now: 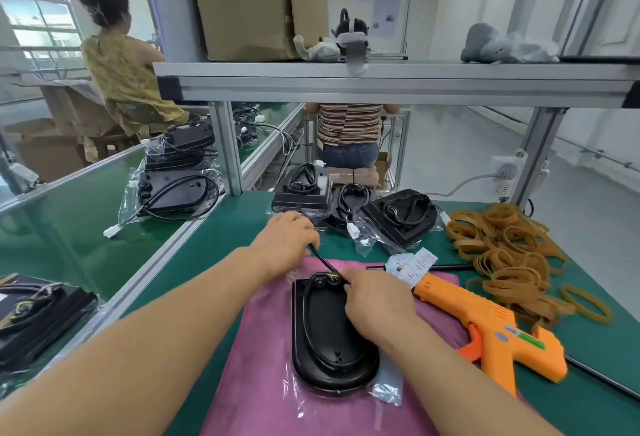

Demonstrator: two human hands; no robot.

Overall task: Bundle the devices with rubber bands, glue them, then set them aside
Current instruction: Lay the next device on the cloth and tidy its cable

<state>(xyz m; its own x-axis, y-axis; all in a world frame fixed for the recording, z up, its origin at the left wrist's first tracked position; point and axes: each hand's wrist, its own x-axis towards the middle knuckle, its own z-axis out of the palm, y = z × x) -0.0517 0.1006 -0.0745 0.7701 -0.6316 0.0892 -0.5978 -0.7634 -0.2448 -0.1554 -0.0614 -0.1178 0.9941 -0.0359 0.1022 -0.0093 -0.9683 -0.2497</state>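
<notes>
Only the person's two arms show. The left forearm (156, 324) and the right forearm (467, 383) are bare skin from the wrist to the picture's lower edge. The left grip (287, 238) and the right grip (375, 307) are bare too, with knuckles and finger joints plain to see. The wide lens makes each arm look broader toward the bottom corners.

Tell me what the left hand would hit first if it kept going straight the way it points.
Probably the boxy black device just beyond the left hand, which grips a black cable; depth is unclear, so the gap is uncertain.
</notes>
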